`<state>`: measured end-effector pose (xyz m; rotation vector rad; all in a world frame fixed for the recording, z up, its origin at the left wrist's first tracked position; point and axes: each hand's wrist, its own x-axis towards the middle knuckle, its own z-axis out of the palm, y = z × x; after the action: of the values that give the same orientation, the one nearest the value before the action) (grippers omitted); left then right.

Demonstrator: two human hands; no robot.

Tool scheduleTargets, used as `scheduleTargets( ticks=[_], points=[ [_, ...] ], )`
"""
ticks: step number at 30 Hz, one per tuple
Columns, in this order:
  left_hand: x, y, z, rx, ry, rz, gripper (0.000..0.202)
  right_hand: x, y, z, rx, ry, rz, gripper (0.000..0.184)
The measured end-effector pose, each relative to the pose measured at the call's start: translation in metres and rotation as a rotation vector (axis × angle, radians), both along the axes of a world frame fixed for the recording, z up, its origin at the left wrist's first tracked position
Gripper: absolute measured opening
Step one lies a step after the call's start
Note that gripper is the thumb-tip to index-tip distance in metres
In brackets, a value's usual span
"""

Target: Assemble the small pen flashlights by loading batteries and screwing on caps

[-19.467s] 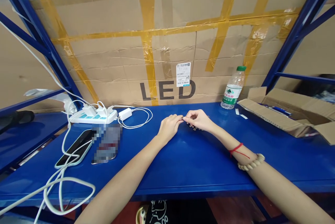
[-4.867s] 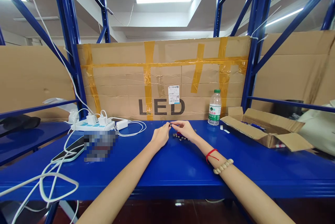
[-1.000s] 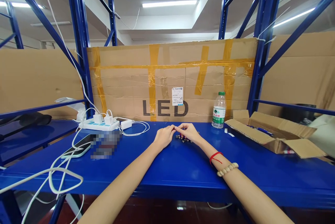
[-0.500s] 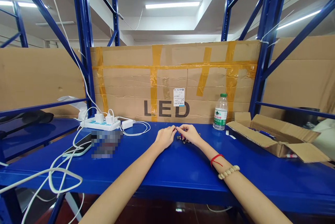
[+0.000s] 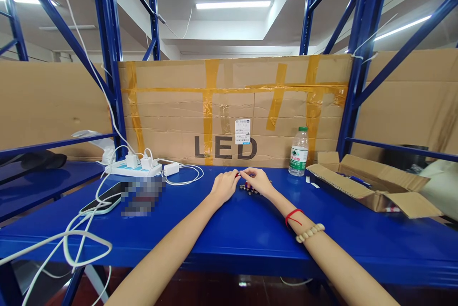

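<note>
My left hand (image 5: 223,185) and my right hand (image 5: 256,181) meet fingertip to fingertip over the far middle of the blue table (image 5: 250,229). Both pinch a tiny dark part (image 5: 238,174) between them; it is too small to name. A small heap of dark and silvery little parts (image 5: 250,188) lies on the table just under and beside my right hand. A red string and a bead bracelet (image 5: 309,232) sit on my right wrist.
A water bottle (image 5: 298,152) stands at the back right, an open cardboard box (image 5: 372,184) further right. A white power strip (image 5: 130,168) with chargers, a phone (image 5: 101,198) and loose white cables (image 5: 71,244) lie at the left. A taped cardboard sheet (image 5: 232,106) walls the back.
Both hands keep pinching at the same spot. Only the head camera has shifted slightly, so the scene sits a little lower and to the left than half a second ago.
</note>
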<state>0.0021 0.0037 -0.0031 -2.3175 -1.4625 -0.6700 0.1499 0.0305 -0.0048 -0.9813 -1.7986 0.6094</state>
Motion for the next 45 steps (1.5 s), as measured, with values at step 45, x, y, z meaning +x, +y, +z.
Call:
scheduleTargets(
  ticks=[45],
  points=[
    [-0.007,0.000,0.000,-0.127,-0.184,-0.060,0.029,-0.002,-0.012,0.012,-0.289,0.291,0.083,0.042]
  ],
)
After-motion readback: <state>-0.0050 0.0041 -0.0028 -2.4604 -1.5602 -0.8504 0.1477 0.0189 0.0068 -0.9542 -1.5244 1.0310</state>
